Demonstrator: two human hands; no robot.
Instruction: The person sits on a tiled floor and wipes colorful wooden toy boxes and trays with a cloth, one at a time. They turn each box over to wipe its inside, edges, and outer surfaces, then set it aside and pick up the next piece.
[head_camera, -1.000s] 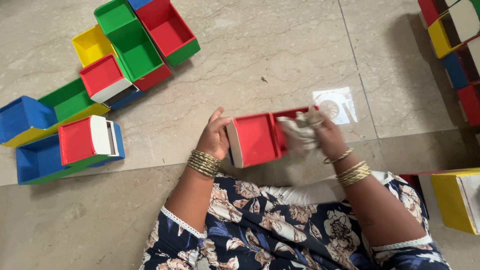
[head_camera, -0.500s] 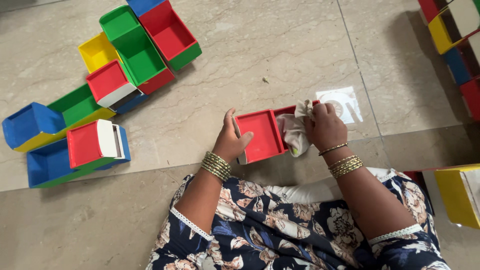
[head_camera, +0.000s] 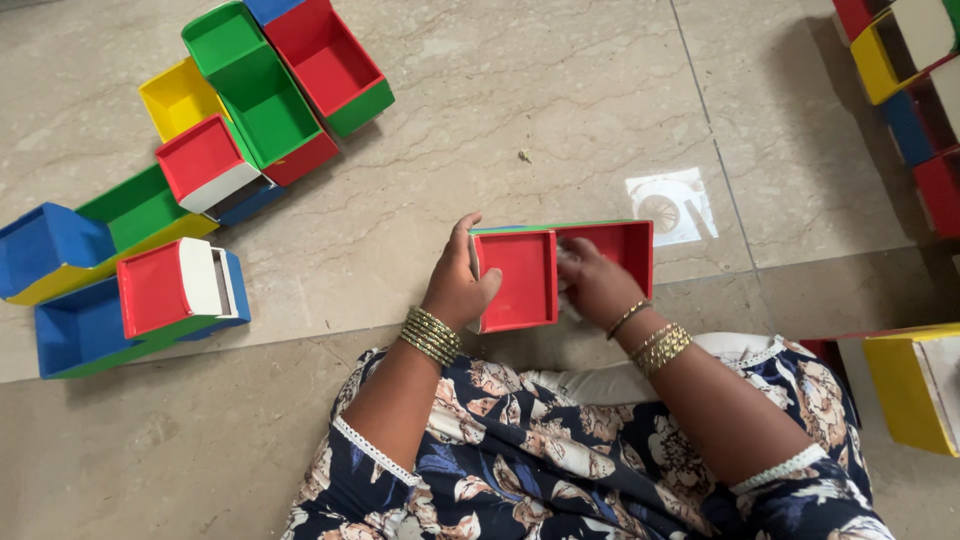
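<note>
So we're sitting on the marble floor (head_camera: 560, 110) with a red box (head_camera: 560, 270) held just above our lap, right in the middle of the view. Our left hand (head_camera: 458, 285) grips its left end, thumb over the near edge and fingers wrapped behind, so that one's clearly clamped on the box. Our right hand (head_camera: 597, 283) is down inside the open right half of the box, pressing something pale against the inner wall. It looks like a cloth (head_camera: 566, 262), but only a sliver shows, so we can't swear to it, and we can't tell how tightly the fingers are curled around it. The box has a flat red panel on its left half and an open red cavity on the right, with a thin green edge along the far side. As for progress, we'd guess this is mid-wipe on one box with plenty to go. Far left there's a loose heap of boxes (head_camera: 215, 150) in green, red, yellow and blue, most lying open, and nearer on the left a blue and green one with a red and white insert (head_camera: 175, 287). Another stack (head_camera: 905, 80) sits at the far right edge, and a yellow box (head_camera: 915, 385) is just beside our right knee. Nothing shows which of those are done, honestly they all look the same.
</note>
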